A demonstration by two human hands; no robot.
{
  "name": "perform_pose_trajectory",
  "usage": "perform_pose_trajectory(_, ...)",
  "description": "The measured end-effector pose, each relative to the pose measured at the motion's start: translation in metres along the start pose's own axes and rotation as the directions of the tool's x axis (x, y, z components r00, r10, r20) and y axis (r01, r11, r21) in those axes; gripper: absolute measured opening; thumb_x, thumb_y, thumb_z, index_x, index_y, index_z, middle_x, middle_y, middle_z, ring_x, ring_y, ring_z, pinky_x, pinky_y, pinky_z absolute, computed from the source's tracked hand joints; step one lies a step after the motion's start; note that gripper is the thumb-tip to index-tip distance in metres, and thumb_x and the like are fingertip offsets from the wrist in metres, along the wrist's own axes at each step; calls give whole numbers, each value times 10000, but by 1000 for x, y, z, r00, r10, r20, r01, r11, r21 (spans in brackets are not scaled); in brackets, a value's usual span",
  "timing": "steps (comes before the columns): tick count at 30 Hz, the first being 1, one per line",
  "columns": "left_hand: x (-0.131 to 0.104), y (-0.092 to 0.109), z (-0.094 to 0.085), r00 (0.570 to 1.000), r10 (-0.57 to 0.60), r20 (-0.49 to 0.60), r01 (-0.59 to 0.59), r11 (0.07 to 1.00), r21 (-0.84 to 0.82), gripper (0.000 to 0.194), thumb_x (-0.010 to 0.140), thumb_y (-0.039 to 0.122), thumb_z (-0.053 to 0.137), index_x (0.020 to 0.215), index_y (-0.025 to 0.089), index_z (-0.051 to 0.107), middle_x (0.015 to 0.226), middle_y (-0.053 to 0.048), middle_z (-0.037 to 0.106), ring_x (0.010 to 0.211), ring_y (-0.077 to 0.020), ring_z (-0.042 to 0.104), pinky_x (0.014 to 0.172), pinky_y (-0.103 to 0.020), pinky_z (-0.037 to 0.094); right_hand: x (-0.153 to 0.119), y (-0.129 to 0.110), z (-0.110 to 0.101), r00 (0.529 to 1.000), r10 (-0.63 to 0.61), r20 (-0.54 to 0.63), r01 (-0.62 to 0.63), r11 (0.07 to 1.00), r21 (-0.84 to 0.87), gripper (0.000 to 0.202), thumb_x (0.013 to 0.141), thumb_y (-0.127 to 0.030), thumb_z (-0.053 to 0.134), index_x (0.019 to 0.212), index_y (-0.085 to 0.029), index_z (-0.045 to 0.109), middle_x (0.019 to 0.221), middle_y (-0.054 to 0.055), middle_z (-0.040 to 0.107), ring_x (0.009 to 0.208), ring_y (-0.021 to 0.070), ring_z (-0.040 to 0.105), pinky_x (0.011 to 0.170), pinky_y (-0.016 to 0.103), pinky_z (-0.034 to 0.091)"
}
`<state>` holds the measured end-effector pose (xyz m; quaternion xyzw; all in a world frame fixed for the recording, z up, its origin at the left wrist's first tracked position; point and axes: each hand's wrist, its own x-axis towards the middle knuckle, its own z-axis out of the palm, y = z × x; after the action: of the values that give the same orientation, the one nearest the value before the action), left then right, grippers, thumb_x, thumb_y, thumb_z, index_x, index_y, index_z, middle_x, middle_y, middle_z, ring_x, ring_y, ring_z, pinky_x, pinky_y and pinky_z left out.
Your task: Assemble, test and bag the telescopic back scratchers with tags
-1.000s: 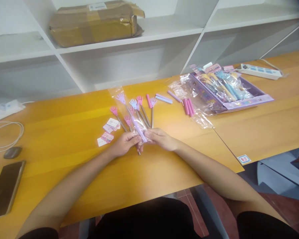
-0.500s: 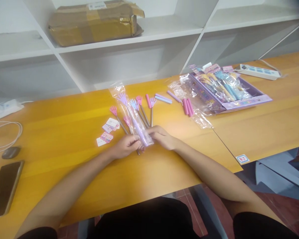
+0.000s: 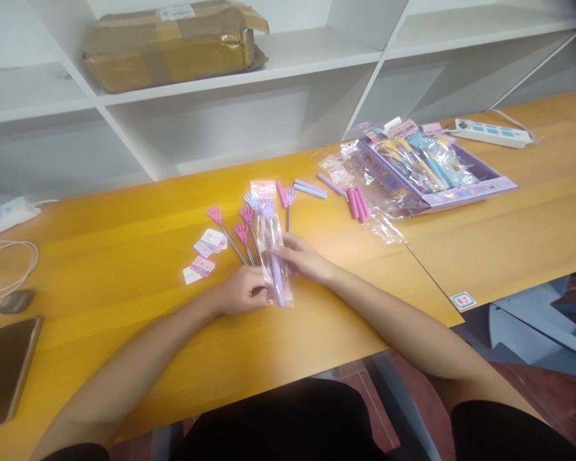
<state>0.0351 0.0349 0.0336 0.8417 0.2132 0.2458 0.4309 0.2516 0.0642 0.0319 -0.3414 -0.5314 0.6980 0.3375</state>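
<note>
1. The left hand [image 3: 242, 296] pinches the lower end of a clear sleeve [image 3: 276, 256] holding a purple scratcher [image 3: 277, 275], low over the bench [image 3: 125, 307].
2. The right hand [image 3: 304, 259] closes its fingers on the sleeve's middle from the other side.
3. Loose scratchers [image 3: 242, 234] lie just beyond, touching the sleeve; a careless tug could likely scatter them.
4. The film looks slippery, so the purple scratcher might slide out the open end.
5. Small cards [image 3: 204, 253] nearby could be swept off.

Purple hand-shaped scratcher [image 3: 274, 256] in clear plastic sleeve, lengthwise toward shelves, claw end far, over loose scratchers.
</note>
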Motion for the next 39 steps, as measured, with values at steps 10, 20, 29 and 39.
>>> perform_pose_trajectory(10,-1,-7,-1,992,-99,-82,74,961,-265,369,1038,380,501,727,196,571,765,-50,687,707,-185,661,694,-293,511,4,7,-2,997,-58,-55,60,998,28,425,918,-583,771,1011,-233,548,652,-99,594,383,55,433,326,187,328)
perform_pose_trajectory(20,-3,-15,-5,758,-249,-603,2,925,-380,138,1033,287,556,929,208,600,828,-2,607,678,-150,618,589,-270,522,-2,5,4,998,-17,54,14,998,55,436,960,-605,721,1044,-211,554,696,-68,632,435,81,553,353,185,441)
perform_pose_trajectory(29,-47,0,-21,660,-318,-680,209,948,-240,265,1036,347,644,1275,233,663,1252,-91,693,1179,-228,678,983,-336,563,-24,15,51,827,188,529,-144,982,-123,510,971,-674,686,1056,-187,561,742,-28,665,531,97,620,493,211,520)
perform_pose_trajectory(39,-88,-9,-14,618,-395,-680,153,909,-389,330,983,331,719,1279,186,713,1096,-94,780,1034,-223,750,932,-350,604,-28,9,51,799,243,549,-66,945,-322,404,1050,-591,613,989,-193,581,723,-31,654,573,110,604,612,249,547)
